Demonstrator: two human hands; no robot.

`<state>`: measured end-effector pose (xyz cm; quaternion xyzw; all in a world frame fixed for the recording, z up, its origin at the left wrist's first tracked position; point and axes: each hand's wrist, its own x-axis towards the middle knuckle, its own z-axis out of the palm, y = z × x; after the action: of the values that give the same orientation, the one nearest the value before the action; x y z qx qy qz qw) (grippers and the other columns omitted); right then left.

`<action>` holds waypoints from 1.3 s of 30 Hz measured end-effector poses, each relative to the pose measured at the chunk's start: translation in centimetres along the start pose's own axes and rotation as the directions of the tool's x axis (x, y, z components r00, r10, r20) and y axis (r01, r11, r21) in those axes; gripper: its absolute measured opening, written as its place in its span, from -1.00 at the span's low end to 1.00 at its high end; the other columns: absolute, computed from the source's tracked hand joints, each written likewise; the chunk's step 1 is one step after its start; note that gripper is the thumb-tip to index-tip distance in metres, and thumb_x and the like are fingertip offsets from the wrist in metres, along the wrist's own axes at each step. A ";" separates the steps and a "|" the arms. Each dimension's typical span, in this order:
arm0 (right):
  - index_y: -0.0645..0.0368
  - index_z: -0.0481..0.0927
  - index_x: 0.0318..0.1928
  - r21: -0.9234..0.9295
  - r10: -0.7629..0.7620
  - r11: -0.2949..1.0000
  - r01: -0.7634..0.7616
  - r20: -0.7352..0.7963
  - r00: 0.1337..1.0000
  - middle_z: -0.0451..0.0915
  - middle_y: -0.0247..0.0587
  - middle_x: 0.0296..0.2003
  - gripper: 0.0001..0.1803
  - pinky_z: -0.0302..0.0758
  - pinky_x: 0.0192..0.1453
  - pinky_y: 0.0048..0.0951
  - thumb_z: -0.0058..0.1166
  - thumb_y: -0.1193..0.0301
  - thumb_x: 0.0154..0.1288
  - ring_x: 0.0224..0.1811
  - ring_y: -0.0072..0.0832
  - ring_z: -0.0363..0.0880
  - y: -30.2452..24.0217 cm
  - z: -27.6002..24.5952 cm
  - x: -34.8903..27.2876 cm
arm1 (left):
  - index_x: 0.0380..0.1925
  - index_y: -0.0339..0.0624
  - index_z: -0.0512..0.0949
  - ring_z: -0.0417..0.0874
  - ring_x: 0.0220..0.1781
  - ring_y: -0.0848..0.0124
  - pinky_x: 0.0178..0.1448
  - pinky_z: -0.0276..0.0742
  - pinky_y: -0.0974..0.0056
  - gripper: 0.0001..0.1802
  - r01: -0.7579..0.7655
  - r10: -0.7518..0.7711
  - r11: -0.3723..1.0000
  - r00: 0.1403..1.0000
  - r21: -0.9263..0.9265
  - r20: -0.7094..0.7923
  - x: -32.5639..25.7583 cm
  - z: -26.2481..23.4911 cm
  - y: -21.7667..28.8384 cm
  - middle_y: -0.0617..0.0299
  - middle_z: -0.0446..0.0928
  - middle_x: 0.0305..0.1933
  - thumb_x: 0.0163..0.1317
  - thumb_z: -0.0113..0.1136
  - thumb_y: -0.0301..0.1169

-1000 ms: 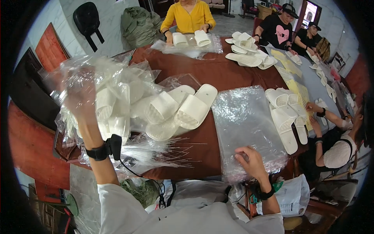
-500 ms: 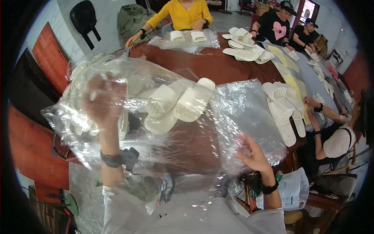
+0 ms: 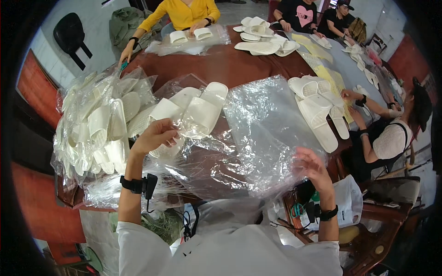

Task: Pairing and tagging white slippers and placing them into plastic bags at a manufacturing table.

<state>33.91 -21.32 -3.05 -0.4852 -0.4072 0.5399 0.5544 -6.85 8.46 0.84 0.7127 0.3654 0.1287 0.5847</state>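
My left hand (image 3: pixel 158 135) is over a pair of white slippers (image 3: pixel 201 115) at the middle left of the table. Its fingers are curled together, and I cannot make out what they pinch, if anything. Clear plastic film (image 3: pixel 214 168) lies shiny around and below these slippers. Beside them, to the right, is a flat sheet-like stack of clear plastic bags (image 3: pixel 260 124). Over the near right corner of that stack hovers my right hand (image 3: pixel 312 166), fingers apart and slightly blurred, with nothing seen in it.
Bagged white slippers (image 3: pixel 94 124) are heaped at the left. Loose slippers (image 3: pixel 320 110) lie to the right, and more slippers (image 3: pixel 262 39) at the back. Across the brown table (image 3: pixel 207 69), a person in yellow holds teal-handled scissors (image 3: pixel 124 66). Other people sit along the right.
My left hand has come down and right, from under raised clear plastic to the slippers. The plastic now lies lower. My right hand has shifted slightly right. The whole view has shifted.
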 end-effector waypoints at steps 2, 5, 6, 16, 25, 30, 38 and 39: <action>0.20 0.28 0.32 0.038 0.022 0.999 -0.022 0.004 1.000 0.48 -0.25 0.04 -0.27 0.46 0.13 -0.44 0.16 0.41 0.08 0.07 -0.45 0.48 -0.3 -0.3 -0.2 | -0.12 -0.23 0.53 0.60 -0.37 0.59 -0.28 0.55 0.47 -0.85 -0.011 0.011 1.000 1.000 -0.003 -0.021 0.5 0.7 0.2 0.29 0.61 -0.30 0.34 0.09 -0.47; 0.18 0.34 0.28 -0.023 0.043 0.999 -0.044 -0.028 0.999 0.49 -0.26 -0.01 -0.37 0.46 0.09 -0.46 0.12 0.46 0.16 0.02 -0.47 0.49 -0.2 -0.7 -0.2 | -0.11 -0.24 0.52 0.60 -0.36 0.60 -0.28 0.54 0.47 -0.84 -0.044 0.045 0.999 0.998 0.009 -0.054 1.1 1.3 0.1 0.27 0.61 -0.29 0.34 0.07 -0.49; 0.16 0.38 0.26 -0.121 0.040 0.992 -0.048 -0.065 0.997 0.49 -0.27 -0.04 -0.44 0.47 0.04 -0.47 0.10 0.48 0.22 -0.03 -0.49 0.50 -0.2 -0.8 -0.2 | -0.11 -0.24 0.52 0.61 -0.36 0.60 -0.29 0.53 0.47 -0.84 -0.064 0.065 0.998 0.996 0.024 -0.064 1.3 1.4 0.1 0.27 0.61 -0.28 0.33 0.06 -0.51; 0.19 0.53 0.00 -0.278 0.125 0.948 -0.157 -0.129 0.984 0.50 -0.46 -0.30 -0.78 0.42 -0.22 -0.62 0.07 0.51 0.36 -0.29 -0.69 0.43 1.1 -2.0 1.6 | -0.16 -0.25 0.50 0.60 -0.34 0.57 -0.28 0.56 0.44 -0.90 -0.123 0.126 0.992 0.984 0.031 -0.129 2.3 2.8 0.4 0.25 0.62 -0.26 0.36 0.05 -0.53; 0.23 0.56 -0.13 -0.344 0.033 0.931 -0.121 -0.250 0.968 0.47 -0.48 -0.44 -0.84 0.39 -0.31 -0.63 0.05 0.41 0.40 -0.40 -0.72 0.40 0.6 -3.2 1.1 | -0.04 -0.22 0.49 0.66 -0.32 0.53 -0.24 0.60 0.46 -0.81 -0.084 0.072 0.988 0.993 -0.129 -0.098 3.2 5.3 0.1 0.19 0.63 -0.19 0.38 0.06 -0.46; 0.18 0.56 -0.21 -0.314 0.050 0.929 -0.193 -0.413 0.909 0.48 -0.51 -0.43 -0.81 0.38 -0.36 -0.65 0.04 0.31 0.39 -0.43 -0.74 0.44 1.0 -4.6 0.4 | 0.08 -0.24 0.45 0.65 -0.30 0.54 -0.20 0.59 0.45 -0.63 -0.067 0.061 0.990 0.997 -0.125 -0.054 3.6 6.0 1.1 0.20 0.62 -0.15 0.38 0.14 -0.28; 0.16 0.55 -0.24 -0.247 0.090 0.942 -0.225 -0.460 0.884 0.34 -0.58 -0.53 -0.77 0.22 -0.46 -0.65 0.06 0.25 0.41 -0.54 -0.77 0.25 0.9 -6.7 -0.3 | -0.06 -0.22 0.54 0.57 -0.40 0.55 -0.38 0.49 0.45 -0.60 0.143 -0.147 0.985 0.989 0.098 0.028 2.7 6.2 1.1 0.26 0.56 -0.36 0.34 0.17 -0.11; 0.16 0.54 -0.24 -0.281 0.073 0.932 -0.231 -0.478 0.876 0.33 -0.60 -0.54 -0.78 0.20 -0.47 -0.65 0.05 0.26 0.42 -0.55 -0.77 0.21 0.9 -6.7 -0.3 | -0.06 -0.22 0.54 0.57 -0.40 0.55 -0.38 0.49 0.45 -0.60 0.146 -0.149 0.985 0.989 0.096 0.026 2.7 6.2 0.8 0.26 0.56 -0.36 0.34 0.17 -0.11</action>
<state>40.22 -22.28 -5.27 -0.7154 -0.3088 0.3765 0.5010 -0.85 5.70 -0.79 0.7124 0.4130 0.0561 0.5646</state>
